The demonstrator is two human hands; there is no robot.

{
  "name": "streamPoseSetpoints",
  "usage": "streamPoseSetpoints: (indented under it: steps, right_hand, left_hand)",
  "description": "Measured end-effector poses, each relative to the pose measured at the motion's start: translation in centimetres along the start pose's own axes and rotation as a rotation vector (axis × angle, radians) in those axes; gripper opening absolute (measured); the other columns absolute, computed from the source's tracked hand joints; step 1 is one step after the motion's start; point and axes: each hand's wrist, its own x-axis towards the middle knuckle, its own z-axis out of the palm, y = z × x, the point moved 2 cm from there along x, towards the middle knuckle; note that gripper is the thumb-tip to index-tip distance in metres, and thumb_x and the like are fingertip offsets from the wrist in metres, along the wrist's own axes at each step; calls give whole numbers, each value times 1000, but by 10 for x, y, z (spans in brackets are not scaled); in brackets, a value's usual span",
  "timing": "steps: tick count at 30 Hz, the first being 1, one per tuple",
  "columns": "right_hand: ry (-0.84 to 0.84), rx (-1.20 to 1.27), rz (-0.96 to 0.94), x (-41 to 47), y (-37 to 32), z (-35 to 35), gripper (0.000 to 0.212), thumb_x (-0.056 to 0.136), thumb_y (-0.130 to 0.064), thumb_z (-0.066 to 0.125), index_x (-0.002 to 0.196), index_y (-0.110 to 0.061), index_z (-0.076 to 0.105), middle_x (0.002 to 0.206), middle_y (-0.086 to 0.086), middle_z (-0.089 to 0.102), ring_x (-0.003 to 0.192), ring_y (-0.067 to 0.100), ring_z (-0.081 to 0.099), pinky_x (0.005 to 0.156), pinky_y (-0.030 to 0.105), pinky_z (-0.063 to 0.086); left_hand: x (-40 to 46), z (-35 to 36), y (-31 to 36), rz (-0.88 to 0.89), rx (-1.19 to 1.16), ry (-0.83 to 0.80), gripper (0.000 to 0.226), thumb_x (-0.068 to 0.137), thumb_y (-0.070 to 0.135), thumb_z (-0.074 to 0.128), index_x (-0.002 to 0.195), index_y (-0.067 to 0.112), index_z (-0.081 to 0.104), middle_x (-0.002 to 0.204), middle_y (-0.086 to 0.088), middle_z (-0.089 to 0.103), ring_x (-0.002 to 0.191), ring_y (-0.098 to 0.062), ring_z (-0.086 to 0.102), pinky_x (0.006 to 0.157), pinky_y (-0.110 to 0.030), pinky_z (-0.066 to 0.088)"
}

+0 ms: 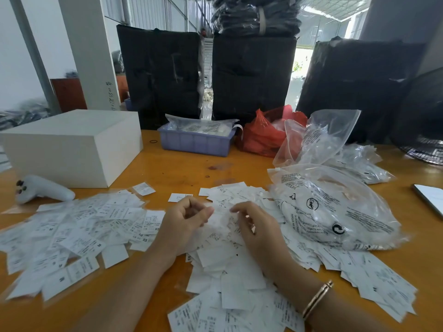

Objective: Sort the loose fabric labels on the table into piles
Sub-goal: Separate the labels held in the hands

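Note:
Loose white fabric labels printed in black cover the orange wooden table [172, 164]. A spread-out heap of labels [72, 233] lies on the left, some marked XS and M. A larger heap [230, 267] lies in the middle and runs to the right. My left hand [184, 224] hovers over the middle heap with its fingers curled. My right hand [259, 228] is next to it, also with curled fingers, a bangle on its wrist. Blur hides whether either hand pinches a label.
A white box [74, 144] and a white controller [43, 189] sit at the left. At the back stand a purple tray [196, 142], a red bag [261, 135] and black bundles [251, 75]. Clear plastic bags [333, 209] lie right, near a phone [429, 196].

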Motion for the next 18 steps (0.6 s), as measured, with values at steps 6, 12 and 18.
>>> streamPoseSetpoints:
  steps: [6,12,18]
  right_hand:
    - [-63,358,178,4,2,-5,40,91,5,49,88,-28,70,88,-10,60,86,-1,56,75,8,39]
    - [-161,337,169,3,-4,0,11,84,-17,70,82,-26,76,76,-13,63,76,0,58,69,11,41]
    - [-23,507,239,1,-4,-2,26,84,-13,69,75,-37,72,77,-14,68,75,4,61,69,16,45]
  left_hand:
    - [-2,3,0,0,8,-92,28,66,43,71,72,18,59,49,13,49,48,0,44,48,-11,40]
    - [-4,4,2,73,64,-126,28,67,43,72,73,18,62,59,8,56,56,-2,51,53,-12,43]
    - [-6,4,7,-31,-150,-155,10,76,27,71,79,17,67,81,-3,70,74,-6,63,68,-13,50]
